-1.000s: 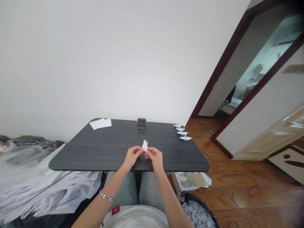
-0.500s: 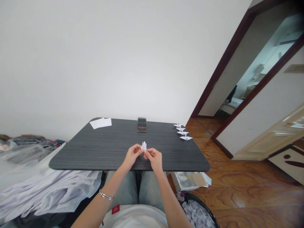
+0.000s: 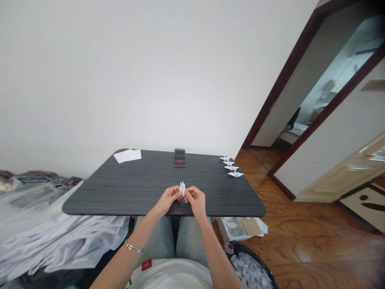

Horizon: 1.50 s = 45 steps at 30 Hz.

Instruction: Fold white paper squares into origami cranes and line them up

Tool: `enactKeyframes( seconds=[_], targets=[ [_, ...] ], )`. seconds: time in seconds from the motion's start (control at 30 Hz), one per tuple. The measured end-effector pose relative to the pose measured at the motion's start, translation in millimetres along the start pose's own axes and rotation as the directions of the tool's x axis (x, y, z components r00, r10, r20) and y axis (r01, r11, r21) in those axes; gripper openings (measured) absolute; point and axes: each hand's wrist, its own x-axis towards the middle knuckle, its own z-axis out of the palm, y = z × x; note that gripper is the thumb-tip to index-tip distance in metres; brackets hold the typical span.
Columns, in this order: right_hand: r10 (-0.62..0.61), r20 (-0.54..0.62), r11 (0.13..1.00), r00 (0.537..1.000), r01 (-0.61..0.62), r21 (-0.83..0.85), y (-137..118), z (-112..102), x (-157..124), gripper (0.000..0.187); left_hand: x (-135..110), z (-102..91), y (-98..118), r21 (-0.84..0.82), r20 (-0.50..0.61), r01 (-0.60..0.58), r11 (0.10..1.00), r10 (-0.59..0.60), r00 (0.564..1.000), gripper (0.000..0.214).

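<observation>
A small white folded paper piece [image 3: 182, 188] with pointed tips stands upright between my two hands, above the front part of the dark table [image 3: 144, 180]. My left hand [image 3: 170, 199] pinches it from the left with thumb and fingertips. From the right, my right hand [image 3: 196, 200] grips its edge the same way. Several finished paper cranes [image 3: 235, 174] sit in a row at the table's right side. White paper sheets [image 3: 128, 155] lie overlapping at the far left corner.
A phone [image 3: 179, 157] stands at the table's back edge, near the wall. Below the table's right side are a white box [image 3: 224, 230] and a black bin [image 3: 254, 269] full of folded white paper. White cloth [image 3: 69, 241] is heaped at the left.
The folded paper has come down slightly and turned a little in my fingers. Both hands keep their pinch, with the left fingers shifted slightly lower.
</observation>
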Motion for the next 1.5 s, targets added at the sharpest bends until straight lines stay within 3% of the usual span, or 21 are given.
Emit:
enactKeyframes(
  seconds=[0.37,0.73,1.0,1.5],
  targets=[
    [-0.013,-0.072,0.993,0.997,0.005,-0.117,-3.8,5.0,-2.4,0.016,-0.9,1.4,0.9,0.055,-0.009,0.010,0.998,-0.009,1.000,0.021],
    [0.004,-0.024,0.994,1.000,-0.007,-0.105,-6.1,0.3,0.7,0.016,-3.5,2.3,5.3,0.091,0.025,0.014,0.996,-0.016,1.000,0.025],
    [-0.009,-0.050,0.992,0.999,0.003,-0.129,-5.0,-0.2,-0.1,0.017,-4.0,3.1,6.8,0.093,0.063,0.015,0.996,-0.021,0.998,0.023],
    [0.022,-0.067,0.992,0.998,-0.030,-0.120,-4.0,-1.2,1.3,0.022,-2.4,3.0,2.7,0.142,0.025,0.010,0.990,-0.014,1.000,0.027]
  ],
)
